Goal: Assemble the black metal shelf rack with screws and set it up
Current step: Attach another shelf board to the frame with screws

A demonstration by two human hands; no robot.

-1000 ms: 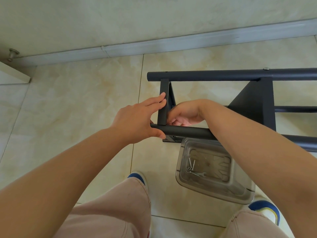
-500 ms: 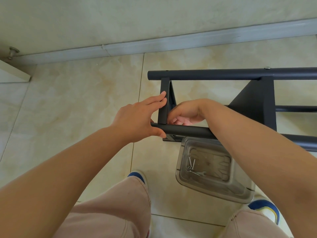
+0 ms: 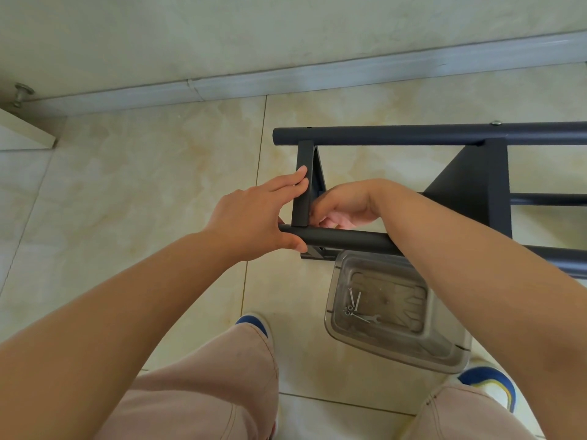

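Observation:
The black metal rack point(image 3: 413, 134) lies on its side on the tiled floor, its tubes running off to the right. My left hand point(image 3: 251, 217) grips its left end, with the thumb under the near tube point(image 3: 349, 239) and the fingers flat along the end panel point(image 3: 301, 198). My right hand point(image 3: 346, 204) reaches over the near tube, its fingers curled against the inner face of that panel. Whatever they hold is hidden. A clear plastic container point(image 3: 444, 354) on the floor below the rack holds screws point(image 3: 354, 301) and a small wrench point(image 3: 368, 319).
A second black shelf panel point(image 3: 476, 185) stands fixed further right along the rack. The wall's baseboard point(image 3: 286, 84) runs behind, with a doorstop point(image 3: 22, 93) and a white board edge point(image 3: 25, 134) at far left. My shoes point(image 3: 254, 322) flank the container.

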